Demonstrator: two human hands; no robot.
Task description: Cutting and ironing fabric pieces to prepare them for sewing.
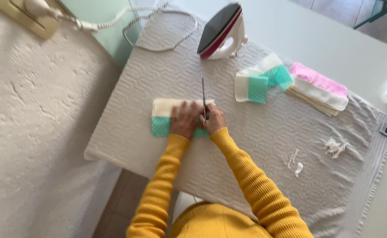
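A small fabric piece, cream on its far half and teal with white dots on its near half, lies flat on the grey quilted pad. My left hand presses down on it, fingers spread. My right hand sits just beside the left one, holding a thin metal tool like scissors or tweezers that points away from me across the fabric's right edge. Both arms wear mustard yellow sleeves.
An iron stands upright at the far edge, its coiled cord running left. Folded cream-and-teal pieces and a pink-and-cream stack lie at right. Fabric scraps and small white scraps are nearer. A textured wall is left.
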